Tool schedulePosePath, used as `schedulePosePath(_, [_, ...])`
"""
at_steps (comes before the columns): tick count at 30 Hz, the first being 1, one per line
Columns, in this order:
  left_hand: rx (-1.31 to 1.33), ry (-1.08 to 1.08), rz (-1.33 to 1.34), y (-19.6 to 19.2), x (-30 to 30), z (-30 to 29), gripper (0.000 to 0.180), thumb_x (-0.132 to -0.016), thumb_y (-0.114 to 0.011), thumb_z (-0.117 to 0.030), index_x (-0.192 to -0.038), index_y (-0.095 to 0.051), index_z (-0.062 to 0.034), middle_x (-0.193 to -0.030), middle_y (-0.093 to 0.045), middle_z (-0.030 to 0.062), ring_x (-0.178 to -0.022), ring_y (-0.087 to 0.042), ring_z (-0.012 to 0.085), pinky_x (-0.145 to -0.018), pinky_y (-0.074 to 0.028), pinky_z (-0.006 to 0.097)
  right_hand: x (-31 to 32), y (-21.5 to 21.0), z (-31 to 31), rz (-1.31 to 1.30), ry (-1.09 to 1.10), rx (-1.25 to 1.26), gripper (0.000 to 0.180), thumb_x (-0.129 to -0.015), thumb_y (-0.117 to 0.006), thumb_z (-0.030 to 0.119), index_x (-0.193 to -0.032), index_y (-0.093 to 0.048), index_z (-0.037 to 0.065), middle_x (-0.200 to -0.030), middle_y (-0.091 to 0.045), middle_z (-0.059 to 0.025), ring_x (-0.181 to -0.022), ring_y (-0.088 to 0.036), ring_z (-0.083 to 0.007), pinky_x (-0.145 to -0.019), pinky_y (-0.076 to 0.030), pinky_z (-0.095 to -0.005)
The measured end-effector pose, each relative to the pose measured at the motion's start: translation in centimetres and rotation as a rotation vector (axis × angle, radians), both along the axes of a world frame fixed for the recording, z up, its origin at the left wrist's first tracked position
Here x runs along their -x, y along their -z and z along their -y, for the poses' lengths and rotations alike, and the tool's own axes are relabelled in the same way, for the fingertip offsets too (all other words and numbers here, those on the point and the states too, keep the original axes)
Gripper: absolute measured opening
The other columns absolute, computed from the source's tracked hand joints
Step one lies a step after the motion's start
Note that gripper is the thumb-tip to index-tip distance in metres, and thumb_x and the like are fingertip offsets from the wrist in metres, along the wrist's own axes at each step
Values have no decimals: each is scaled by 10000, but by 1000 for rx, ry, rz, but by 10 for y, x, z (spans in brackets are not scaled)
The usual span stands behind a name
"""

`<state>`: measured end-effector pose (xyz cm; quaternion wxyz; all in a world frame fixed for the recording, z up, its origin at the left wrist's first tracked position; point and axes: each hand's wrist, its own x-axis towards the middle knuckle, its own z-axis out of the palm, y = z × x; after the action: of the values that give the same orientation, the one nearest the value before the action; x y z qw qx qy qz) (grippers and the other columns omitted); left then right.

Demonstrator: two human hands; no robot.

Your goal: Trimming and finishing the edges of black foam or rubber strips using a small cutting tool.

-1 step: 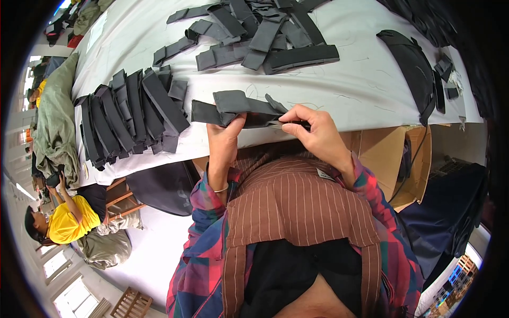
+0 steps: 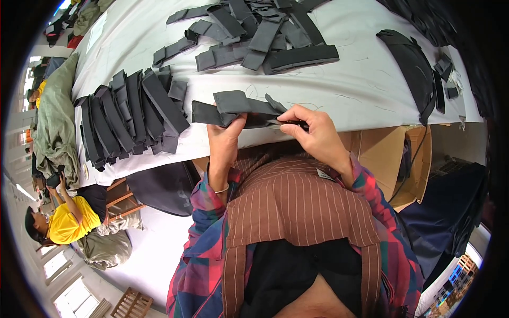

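Note:
Above my lap, at the near edge of the table, my left hand (image 2: pixel 225 139) is closed on a folded black fabric strip (image 2: pixel 233 102), thumb on its near side. The strip stretches rightward to my right hand (image 2: pixel 317 132). My right thumb and index finger pinch at the strip's right end. A small black-handled tool (image 2: pixel 303 125) with a thin bright metal tip is held in that same hand; the fingers hide most of it, so its exact kind does not show.
A row of stacked black strips (image 2: pixel 130 111) lies left on the white-covered table (image 2: pixel 350 98). A loose heap of strips (image 2: pixel 265 37) lies farther back. A curved black fabric piece (image 2: pixel 408 63) rests at right, above an open cardboard box (image 2: pixel 382 159). A person in yellow (image 2: pixel 74 217) works at left.
My right hand has shifted very slightly left with the tool. The strip and my left hand look almost unmoved.

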<state>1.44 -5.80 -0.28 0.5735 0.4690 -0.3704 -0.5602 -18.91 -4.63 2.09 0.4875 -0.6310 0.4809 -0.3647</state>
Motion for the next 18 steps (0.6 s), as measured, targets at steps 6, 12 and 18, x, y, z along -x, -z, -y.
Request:
schedulePosePath(6, [21, 95, 20, -4, 5, 0, 205, -815, -606, 37, -1011, -569, -9, -889, -621, 51, -816, -600, 136, -767, -455, 259, -10, -8, -5, -322, 68, 257, 105, -816, -645, 165, -861, -617, 74, -757, -650, -81, -672, -628, -274, -573, -469, -368])
schedulePosePath(12, [48, 115, 49, -7, 6, 2, 224, -805, -598, 58, -1017, -564, -5, -887, -621, 56, -795, -601, 140, -761, -472, 271, -5, -11, -2, -433, 3, 247, 94, -801, -642, 137, -855, -630, 62, -790, -649, -94, -676, -620, -293, -580, -470, -359])
schedulePosePath(18, [55, 61, -25, -3, -1, 0, 223, -774, -602, 29, -994, -570, 13, -855, -625, 55, -751, -601, 132, -687, -478, 261, -5, -12, 2, -168, -107, 92, 80, -829, -608, 122, -833, -636, 47, -705, -640, -77, -648, -614, -218, -597, -461, -328])
